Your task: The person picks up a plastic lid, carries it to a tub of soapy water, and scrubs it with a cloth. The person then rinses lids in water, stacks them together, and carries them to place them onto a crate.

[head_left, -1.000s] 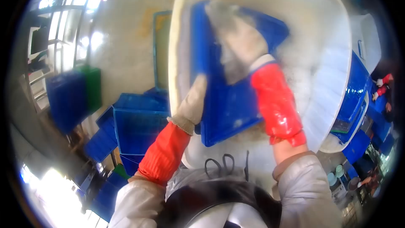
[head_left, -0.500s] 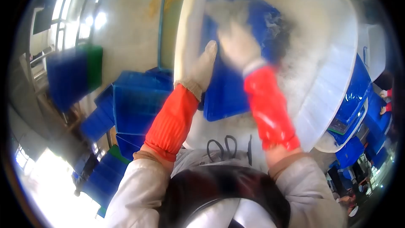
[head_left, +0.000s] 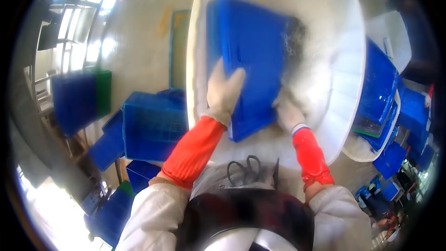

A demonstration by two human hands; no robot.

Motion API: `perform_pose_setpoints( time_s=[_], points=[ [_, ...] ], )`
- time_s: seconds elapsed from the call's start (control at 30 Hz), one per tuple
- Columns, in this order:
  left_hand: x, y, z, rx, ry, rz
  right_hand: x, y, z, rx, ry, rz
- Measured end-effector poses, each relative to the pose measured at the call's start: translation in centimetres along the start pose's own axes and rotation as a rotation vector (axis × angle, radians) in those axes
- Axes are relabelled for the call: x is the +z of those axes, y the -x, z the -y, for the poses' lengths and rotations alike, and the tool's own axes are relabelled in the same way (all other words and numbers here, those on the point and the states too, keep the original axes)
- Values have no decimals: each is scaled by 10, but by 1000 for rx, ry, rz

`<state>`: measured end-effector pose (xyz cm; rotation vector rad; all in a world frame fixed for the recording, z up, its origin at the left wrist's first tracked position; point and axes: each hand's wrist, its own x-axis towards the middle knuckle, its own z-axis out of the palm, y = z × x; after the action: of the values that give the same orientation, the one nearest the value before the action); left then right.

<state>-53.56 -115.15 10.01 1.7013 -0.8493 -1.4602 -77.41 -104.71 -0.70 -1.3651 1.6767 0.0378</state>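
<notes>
A blue plastic crate (head_left: 258, 51) stands tilted inside a large white tub (head_left: 341, 125). My left hand (head_left: 224, 88), in a pale glove, grips the crate's left edge with the thumb lying over its face. At the crate's lower right, my right hand (head_left: 289, 111), also gloved, is against the edge; its fingertips are blurred and partly hidden. Murky, foamy water (head_left: 320, 60) lies to the right of the crate. Red sleeves cover both forearms.
Blue crates (head_left: 151, 128) are stacked left of the tub, with a blue and green pair (head_left: 79, 97) farther left. More wet blue crates (head_left: 378, 83) stand at the right, beside a white container (head_left: 392, 39). Part of another person (head_left: 429, 96) shows at the far right.
My right hand has come down from the crate's upper face to its lower right edge, and the greyish cloth-like thing is out of sight. The crate now shows its face more fully.
</notes>
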Motion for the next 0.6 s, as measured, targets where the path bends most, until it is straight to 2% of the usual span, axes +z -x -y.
perform_pose_setpoints(
  time_s=[0.07, 0.1, 0.13, 0.17, 0.23, 0.27, 0.3, 0.33, 0.43, 0.5, 0.53, 0.57, 0.6],
  points=[
    [0, 27, -4, 76, -139, -3, -14, 9, 55, -111, -205, -173],
    [-3, 35, -1, 168, -199, 12, -8, 6, 76, -198, -196, -266],
    [-8, 42, -3, 168, -385, 40, -19, 15, 115, -261, -187, -250],
    [-16, 49, -3, 179, -375, 37, -34, 19, 147, -309, -291, -163],
    [-34, 64, -5, 52, -514, 46, -38, 12, 186, -462, -499, -236],
    [-42, 77, -21, -18, -510, 60, -47, 5, 210, -613, -347, -336],
    [-55, 89, -25, 12, -518, 16, -57, -4, 233, -698, -236, -380],
    [-69, 96, -29, 44, -452, -16, -65, -10, 255, -694, -214, -335],
    [-129, 126, -53, 102, -232, -94, -74, -30, 306, -855, 37, -280],
    [-168, 148, -73, 77, -279, -213, -58, -65, 296, -1211, -48, -486],
    [-188, 161, -82, 113, -252, -240, -65, -58, 296, -1024, 46, -439],
    [-202, 176, -91, 147, -229, -262, -65, -73, 287, -827, 89, -295],
    [-203, 189, -98, 139, -187, -323, -62, -79, 265, -836, 22, -349]
  ],
)
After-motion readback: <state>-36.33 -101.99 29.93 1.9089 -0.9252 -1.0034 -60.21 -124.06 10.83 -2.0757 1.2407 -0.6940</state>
